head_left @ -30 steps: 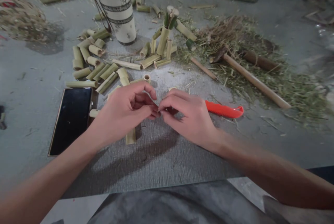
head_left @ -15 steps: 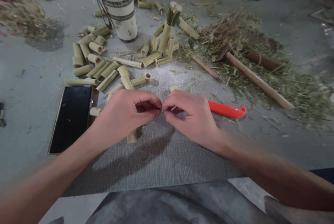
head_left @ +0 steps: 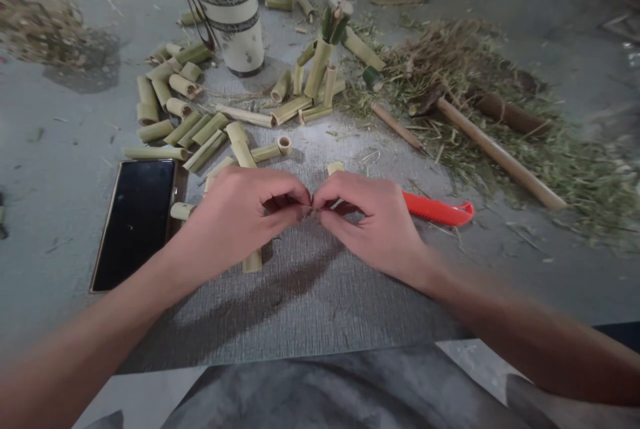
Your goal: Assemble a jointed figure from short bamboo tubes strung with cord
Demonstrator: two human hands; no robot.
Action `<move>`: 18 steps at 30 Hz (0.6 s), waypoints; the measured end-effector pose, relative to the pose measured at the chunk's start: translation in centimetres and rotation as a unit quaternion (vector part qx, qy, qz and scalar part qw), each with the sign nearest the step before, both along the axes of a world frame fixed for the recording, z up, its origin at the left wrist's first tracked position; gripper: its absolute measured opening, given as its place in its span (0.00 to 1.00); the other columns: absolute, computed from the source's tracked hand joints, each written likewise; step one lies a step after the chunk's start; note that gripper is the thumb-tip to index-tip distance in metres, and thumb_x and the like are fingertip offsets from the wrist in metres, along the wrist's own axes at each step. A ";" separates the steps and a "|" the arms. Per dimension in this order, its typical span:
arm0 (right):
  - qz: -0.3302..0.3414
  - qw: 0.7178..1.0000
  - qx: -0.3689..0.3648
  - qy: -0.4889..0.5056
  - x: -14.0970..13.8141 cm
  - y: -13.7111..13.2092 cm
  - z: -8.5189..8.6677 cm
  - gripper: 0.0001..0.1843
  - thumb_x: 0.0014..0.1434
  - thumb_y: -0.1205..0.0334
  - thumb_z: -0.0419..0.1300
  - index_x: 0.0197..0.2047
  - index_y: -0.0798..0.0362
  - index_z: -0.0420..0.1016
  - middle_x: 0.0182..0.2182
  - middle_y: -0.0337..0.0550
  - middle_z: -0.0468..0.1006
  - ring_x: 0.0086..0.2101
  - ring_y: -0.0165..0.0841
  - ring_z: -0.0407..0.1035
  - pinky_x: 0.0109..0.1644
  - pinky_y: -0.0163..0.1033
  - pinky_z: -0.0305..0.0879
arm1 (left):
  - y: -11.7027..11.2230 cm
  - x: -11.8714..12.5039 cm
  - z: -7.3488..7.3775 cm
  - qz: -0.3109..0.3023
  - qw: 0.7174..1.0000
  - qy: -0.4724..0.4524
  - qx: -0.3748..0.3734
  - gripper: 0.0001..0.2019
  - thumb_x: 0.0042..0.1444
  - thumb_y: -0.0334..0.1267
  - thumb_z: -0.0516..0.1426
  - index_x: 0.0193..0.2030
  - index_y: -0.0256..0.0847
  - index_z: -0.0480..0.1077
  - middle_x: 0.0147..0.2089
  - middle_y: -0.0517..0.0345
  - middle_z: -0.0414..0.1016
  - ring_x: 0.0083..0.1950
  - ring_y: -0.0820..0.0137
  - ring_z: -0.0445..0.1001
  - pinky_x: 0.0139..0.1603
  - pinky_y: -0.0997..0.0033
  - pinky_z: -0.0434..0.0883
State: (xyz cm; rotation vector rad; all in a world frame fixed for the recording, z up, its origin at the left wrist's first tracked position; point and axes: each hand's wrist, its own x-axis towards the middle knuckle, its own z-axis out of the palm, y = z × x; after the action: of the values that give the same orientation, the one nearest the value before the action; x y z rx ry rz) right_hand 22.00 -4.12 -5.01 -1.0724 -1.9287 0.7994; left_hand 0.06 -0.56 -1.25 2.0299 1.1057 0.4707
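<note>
Above the near part of the grey table [head_left: 300, 322], my left hand [head_left: 250, 212] and my right hand [head_left: 373, 219] meet fingertip to fingertip. Both are closed in a pinch. Whatever lies between the fingertips is tiny and thin, too small to name. Behind and below my left hand, cut bamboo pieces [head_left: 253, 260] lie on the table, partly covered by it. A red-handled tool [head_left: 440, 209] sticks out beyond my right hand, which hides its other end. A short pale bamboo piece [head_left: 335, 167] shows just past my right knuckles.
A black phone [head_left: 135, 222] lies at left. Several bamboo segments [head_left: 203, 129] spread behind it, near a tall patterned white cylinder [head_left: 233, 16]. On the right, a wooden-handled hammer [head_left: 500, 152] rests on a heap of shavings [head_left: 450, 56], beside a thin wooden stick [head_left: 397, 126].
Both hands stay almost in place, pinched together, with the fingertips shifting very slightly. The view has tilted a little, so the far objects sit slightly higher.
</note>
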 end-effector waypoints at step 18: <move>-0.001 1.000 -0.012 -0.007 -0.2 0.1 0.1 0.11 0.58 0.79 0.60 0.34 0.53 0.75 0.29 0.32 0.76 0.30 0.25 0.68 0.37 0.34 0.64 | -0.4 0.1 -0.2 -0.019 0.998 -0.002 0.068 0.08 0.57 0.27 0.58 0.33 0.42 0.76 0.31 0.64 0.80 0.32 0.73 0.77 0.35 0.73 0.69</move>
State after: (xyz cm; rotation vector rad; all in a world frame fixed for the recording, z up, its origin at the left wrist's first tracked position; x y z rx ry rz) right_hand 21.83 -4.07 -4.88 -1.0972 -1.9327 0.8175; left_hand 0.13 -0.97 -1.41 2.1633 1.0554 0.5425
